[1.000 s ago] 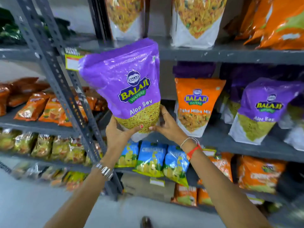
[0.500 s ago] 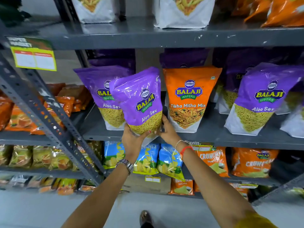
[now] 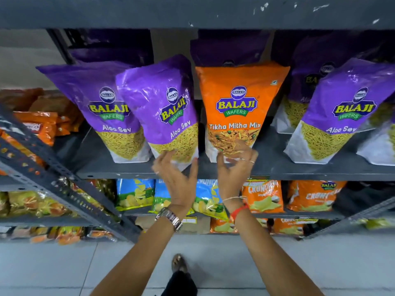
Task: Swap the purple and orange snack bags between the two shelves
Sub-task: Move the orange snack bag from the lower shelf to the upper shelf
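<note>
A purple Aloo Sev bag (image 3: 162,107) stands slightly tilted on the grey middle shelf (image 3: 277,169), between another purple bag (image 3: 102,99) and an orange Tikha Mitha Mix bag (image 3: 237,99). My left hand (image 3: 177,178) is just below the tilted purple bag's base, fingers spread, fingertips at its bottom edge. My right hand (image 3: 235,167) is spread over the lower front of the orange bag, thumb to the left and fingers on the clear window, blurred by motion. Neither hand lifts a bag.
More purple bags (image 3: 346,103) fill the shelf's right side and back row. The upper shelf's edge (image 3: 192,11) runs overhead. Blue chip bags (image 3: 134,193) and orange Crunchex bags (image 3: 265,195) sit one level down. A slanted rack post (image 3: 42,167) stands left.
The purple bag came down from mid-air onto the middle shelf. My left hand let go and slid down; my right hand left it and moved right onto the orange bag.
</note>
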### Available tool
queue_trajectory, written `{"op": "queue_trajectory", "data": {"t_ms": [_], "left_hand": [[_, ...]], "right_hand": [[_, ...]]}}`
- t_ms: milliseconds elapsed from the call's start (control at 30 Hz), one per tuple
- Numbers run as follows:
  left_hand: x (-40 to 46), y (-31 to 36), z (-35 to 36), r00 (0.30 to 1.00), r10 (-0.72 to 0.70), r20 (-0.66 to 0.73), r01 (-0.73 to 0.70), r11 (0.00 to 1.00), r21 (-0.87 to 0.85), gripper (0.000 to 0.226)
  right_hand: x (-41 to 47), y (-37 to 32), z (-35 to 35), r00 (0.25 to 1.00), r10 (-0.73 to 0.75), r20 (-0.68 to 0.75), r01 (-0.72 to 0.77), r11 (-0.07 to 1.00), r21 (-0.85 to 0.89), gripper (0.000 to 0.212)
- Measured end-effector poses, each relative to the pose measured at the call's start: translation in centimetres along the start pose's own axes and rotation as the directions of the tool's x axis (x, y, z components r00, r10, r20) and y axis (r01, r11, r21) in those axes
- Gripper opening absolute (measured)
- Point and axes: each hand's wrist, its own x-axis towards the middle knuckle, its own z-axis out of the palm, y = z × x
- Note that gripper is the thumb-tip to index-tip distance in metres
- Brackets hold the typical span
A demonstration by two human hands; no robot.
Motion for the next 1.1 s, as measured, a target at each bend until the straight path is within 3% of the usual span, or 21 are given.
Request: {"op": "queue_trajectory", "data": {"t_ms": [67, 133, 267, 367, 467, 567, 700, 833, 967, 1100], "left_hand": [[-0.3, 1.0, 1.4, 0.971, -0.009, 0.238, 0.045, 0.988, -0.146, 0.047], [-0.3, 1.7, 3.0, 0.903, -0.047, 0.427, 0.157, 0.962, -0.225, 0.060], [0.3, 2.4, 6.2, 0.803, -0.126, 0.582, 0.344, 0.896, -0.280, 0.079], [1.6, 2.6, 8.1, 0.794, -0.223, 0.565, 0.450, 0.840, -0.302, 0.083], [2.4, 2.3, 8.9, 0.776, -0.299, 0.555, 0.516, 0.807, -0.286, 0.081], [2.6, 1.4, 8.9, 0.801, -0.278, 0.530, 0.443, 0.871, -0.214, 0.069], [1.7, 2.3, 8.0, 0.782, -0.289, 0.552, 0.443, 0.881, -0.167, 0.060], [0.2, 3.4, 5.7, 0.817, -0.260, 0.514, 0.399, 0.900, -0.178, 0.059], [-0.5, 6.0, 2.0, 0.863, -0.189, 0.468, 0.354, 0.888, -0.294, 0.053], [0.2, 8.2, -2.0, 0.917, -0.116, 0.383, 0.266, 0.891, -0.368, 0.051]], "right_hand": [[1.7, 0.6, -1.6, 0.998, -0.019, -0.060, 0.011, 0.990, -0.137, 0.059], [3.5, 1.3, -2.6, 0.999, 0.031, -0.023, -0.035, 0.980, -0.195, 0.079], [6.4, 3.5, -3.1, 0.965, 0.185, 0.188, -0.142, 0.965, -0.219, 0.107], [7.6, 4.6, -2.8, 0.908, 0.257, 0.330, -0.204, 0.961, -0.188, 0.107], [7.6, 4.7, -2.8, 0.870, 0.320, 0.376, -0.261, 0.944, -0.201, 0.092], [7.2, 4.8, -3.2, 0.878, 0.309, 0.367, -0.256, 0.949, -0.186, 0.081], [5.6, 3.8, -4.8, 0.899, 0.268, 0.346, -0.228, 0.962, -0.152, 0.081], [3.6, 1.8, -6.8, 0.906, 0.215, 0.364, -0.191, 0.976, -0.101, 0.083], [1.8, -1.1, -8.1, 0.922, 0.125, 0.366, -0.097, 0.991, -0.094, 0.092], [0.6, -4.8, -8.6, 0.932, 0.018, 0.362, 0.009, 0.997, -0.074, 0.083]]}}
